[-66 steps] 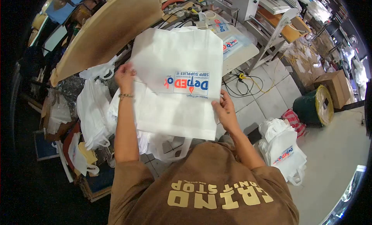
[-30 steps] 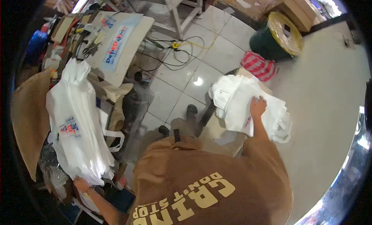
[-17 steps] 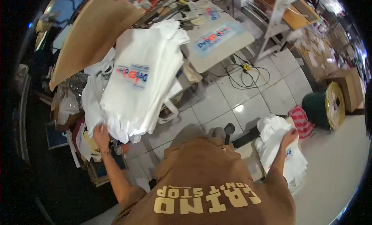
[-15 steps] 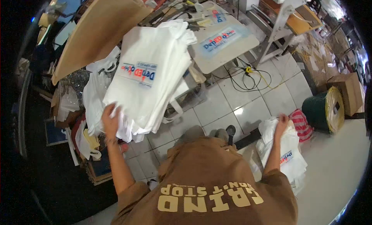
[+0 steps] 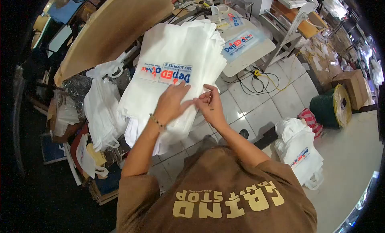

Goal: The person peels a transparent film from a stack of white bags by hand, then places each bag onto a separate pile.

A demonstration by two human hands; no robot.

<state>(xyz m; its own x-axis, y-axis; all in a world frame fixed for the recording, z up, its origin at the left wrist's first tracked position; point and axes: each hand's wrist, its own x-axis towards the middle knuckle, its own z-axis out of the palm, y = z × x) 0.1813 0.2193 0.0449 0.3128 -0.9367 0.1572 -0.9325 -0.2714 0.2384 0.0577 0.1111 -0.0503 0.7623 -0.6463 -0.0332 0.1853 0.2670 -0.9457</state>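
A thick stack of flat white bags lies in front of me, its top bag printed with a blue and red "DepED" logo. My left hand rests on the top bag beside the print, fingers stretched out and thumb apart. At the stack's right edge, my right hand has its fingers curled in a pinch against the bag edge. How many layers it pinches cannot be seen. Another pile of printed white bags sits on the pale surface to my right, away from both hands.
A curved brown board rises at the back left, above hanging white bags. Behind the stack is a pale printing board with logos. Black and yellow cables lie on the tiled floor. A green spool stands at right.
My right hand has left the bag pile on the right and come to the big stack's edge. My left hand has moved from the stack's near left corner onto the top bag.
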